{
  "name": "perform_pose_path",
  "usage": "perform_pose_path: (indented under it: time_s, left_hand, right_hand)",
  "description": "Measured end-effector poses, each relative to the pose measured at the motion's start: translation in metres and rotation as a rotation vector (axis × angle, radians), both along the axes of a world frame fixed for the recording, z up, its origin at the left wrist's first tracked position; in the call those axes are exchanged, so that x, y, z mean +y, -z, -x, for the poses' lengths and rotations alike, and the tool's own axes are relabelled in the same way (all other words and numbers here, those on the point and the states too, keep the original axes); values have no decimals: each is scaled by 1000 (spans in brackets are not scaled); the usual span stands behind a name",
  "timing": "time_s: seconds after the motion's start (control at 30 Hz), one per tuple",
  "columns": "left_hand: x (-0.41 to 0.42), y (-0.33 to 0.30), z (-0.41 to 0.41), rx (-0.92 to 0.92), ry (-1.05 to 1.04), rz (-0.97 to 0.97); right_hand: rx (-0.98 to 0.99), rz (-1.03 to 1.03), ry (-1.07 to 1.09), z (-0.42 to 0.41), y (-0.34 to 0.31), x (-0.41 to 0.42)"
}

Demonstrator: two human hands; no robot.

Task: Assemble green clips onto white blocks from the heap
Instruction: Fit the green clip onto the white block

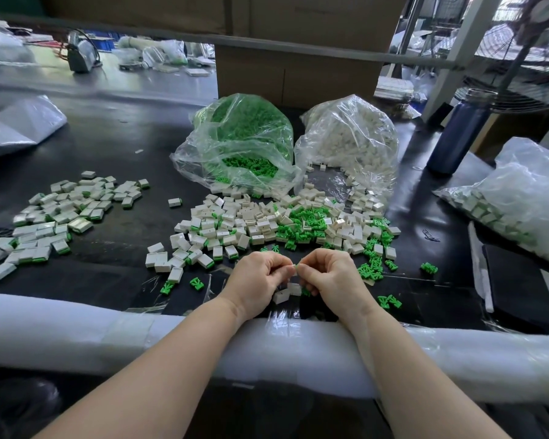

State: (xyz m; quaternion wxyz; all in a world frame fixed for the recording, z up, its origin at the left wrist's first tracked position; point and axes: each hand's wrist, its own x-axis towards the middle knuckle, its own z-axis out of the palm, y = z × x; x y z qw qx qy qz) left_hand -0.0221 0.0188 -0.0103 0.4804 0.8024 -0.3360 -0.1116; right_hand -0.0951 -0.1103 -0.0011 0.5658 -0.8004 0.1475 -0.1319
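Note:
My left hand (258, 277) and my right hand (329, 274) meet near the table's front edge, fingers curled. Between their fingertips sits a small white block (290, 270), with a green clip (297, 265) pinched by my right hand at its end. More white blocks (282, 295) and a green clip show under my curled fingers. Just beyond lies the mixed heap (286, 223) of white blocks and green clips. A pile of assembled blocks (61, 213) lies at the left.
An open bag of green clips (241, 144) and a bag of white blocks (352, 141) stand behind the heap. A blue bottle (457, 134), another filled bag (520, 198) and a dark pad (517, 286) are at the right. White foam padding (108, 331) covers the front edge.

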Motion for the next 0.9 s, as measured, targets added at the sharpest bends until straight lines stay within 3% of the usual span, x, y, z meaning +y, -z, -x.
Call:
perform_pose_path:
  time_s: [0.27,0.43,0.73,0.9]
  left_hand:
    - [-3,-1,1,68,-14,91]
    - [-4,-3,2,142,-42,142]
    - [-2,-7,3,108,-63,94]
    - [-2,-9,3,169,-28,194]
  right_hand:
    - [-119,-162,59,1,0,-1]
    - [-162,-153,30,1,-2,0]
    - [-183,-95,-62,3,-1,1]
    - [-169,-166,-7,1,0,-1]
